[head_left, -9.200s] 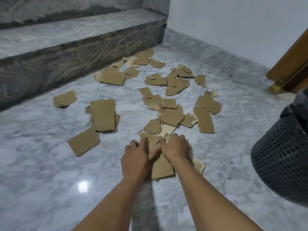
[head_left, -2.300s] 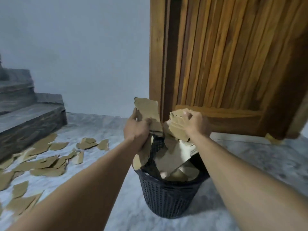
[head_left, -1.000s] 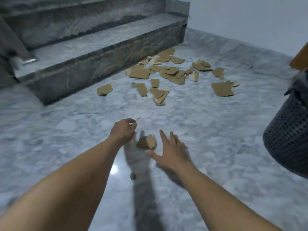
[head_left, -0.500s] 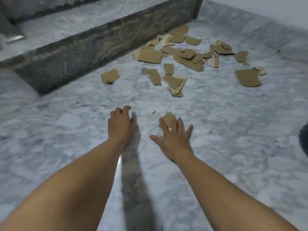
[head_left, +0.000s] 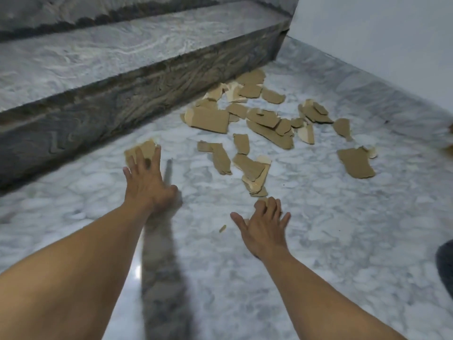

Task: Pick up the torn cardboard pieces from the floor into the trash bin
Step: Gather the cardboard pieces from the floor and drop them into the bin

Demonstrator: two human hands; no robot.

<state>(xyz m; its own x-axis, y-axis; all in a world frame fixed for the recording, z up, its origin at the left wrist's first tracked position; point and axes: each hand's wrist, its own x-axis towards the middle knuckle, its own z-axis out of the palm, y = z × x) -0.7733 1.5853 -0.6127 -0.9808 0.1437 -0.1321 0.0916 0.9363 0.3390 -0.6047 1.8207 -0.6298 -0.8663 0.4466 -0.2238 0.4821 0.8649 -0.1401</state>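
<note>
Several torn brown cardboard pieces lie scattered on the marble floor near the step. My left hand is spread flat, its fingertips resting on a lone cardboard piece by the step. My right hand is open with fingers apart, lying over a small cardboard piece that is mostly hidden beneath it. A tiny scrap lies just left of that hand. A dark sliver of the trash bin shows at the right edge.
A grey marble step rises at the left and back. A white wall with a marble skirting closes the right rear. A larger cardboard piece lies apart at the right. My arms cast a shadow on the glossy floor.
My left hand has reached forward and opened onto the lone piece by the step. My right hand has stayed over the small piece. The view has shifted closer to the pile.
</note>
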